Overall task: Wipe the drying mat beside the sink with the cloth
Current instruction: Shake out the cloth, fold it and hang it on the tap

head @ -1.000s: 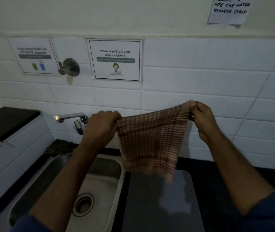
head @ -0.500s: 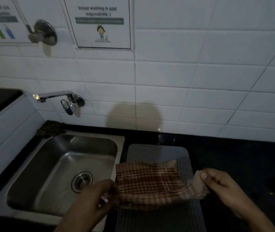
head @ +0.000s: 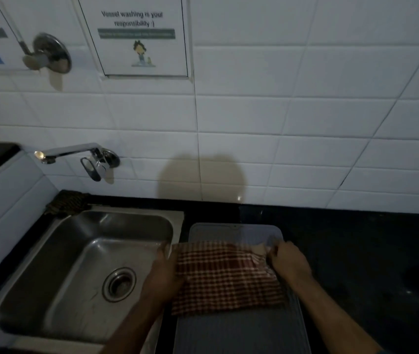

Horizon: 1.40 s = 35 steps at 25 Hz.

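The checked cloth (head: 226, 274) lies spread across the middle of the grey drying mat (head: 239, 333), which sits on the black counter (head: 356, 251) just right of the steel sink (head: 83, 264). The left hand (head: 163, 272) pinches the cloth's left edge at the mat's left edge, and the right hand (head: 288, 261) has its fingers curled round the bunched right edge.

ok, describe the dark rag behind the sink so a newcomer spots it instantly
Start at the steel sink. At its far left corner, under the wall tap, lies a crumpled dark rag. Unlike the red checked cloth on the drying mat, nobody touches it.
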Each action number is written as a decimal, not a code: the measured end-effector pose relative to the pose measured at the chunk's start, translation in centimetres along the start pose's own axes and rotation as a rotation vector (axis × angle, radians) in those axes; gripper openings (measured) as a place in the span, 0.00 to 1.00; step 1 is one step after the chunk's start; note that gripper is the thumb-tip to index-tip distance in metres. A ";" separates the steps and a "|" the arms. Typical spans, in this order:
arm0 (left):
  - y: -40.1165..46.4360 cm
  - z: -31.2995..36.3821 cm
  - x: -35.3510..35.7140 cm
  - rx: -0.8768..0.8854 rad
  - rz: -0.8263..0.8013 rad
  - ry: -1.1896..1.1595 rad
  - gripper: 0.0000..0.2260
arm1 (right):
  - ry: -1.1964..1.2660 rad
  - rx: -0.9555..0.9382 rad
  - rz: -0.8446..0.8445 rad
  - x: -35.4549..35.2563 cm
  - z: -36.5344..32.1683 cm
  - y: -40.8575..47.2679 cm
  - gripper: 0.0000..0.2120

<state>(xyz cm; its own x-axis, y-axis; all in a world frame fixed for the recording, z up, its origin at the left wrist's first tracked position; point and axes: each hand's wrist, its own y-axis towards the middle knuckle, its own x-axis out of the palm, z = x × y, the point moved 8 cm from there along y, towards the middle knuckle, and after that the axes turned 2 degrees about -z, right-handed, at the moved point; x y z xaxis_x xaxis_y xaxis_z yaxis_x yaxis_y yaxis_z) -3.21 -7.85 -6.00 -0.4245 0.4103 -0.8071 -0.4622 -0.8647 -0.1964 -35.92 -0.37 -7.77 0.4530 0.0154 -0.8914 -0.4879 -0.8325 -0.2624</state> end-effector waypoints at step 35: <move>-0.6 15.3 -11.0 0.091 0.485 -0.534 0.07 | 0.340 -0.577 0.281 -10.8 -20.4 -6.7 0.06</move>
<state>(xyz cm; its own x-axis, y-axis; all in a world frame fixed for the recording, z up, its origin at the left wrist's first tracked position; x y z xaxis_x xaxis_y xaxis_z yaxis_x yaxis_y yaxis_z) -10.12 -7.42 11.54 -0.9093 0.0926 -0.4057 -0.1788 -0.9673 0.1799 -22.31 -6.29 11.12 0.6212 -0.3368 -0.7076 -0.1914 -0.9408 0.2798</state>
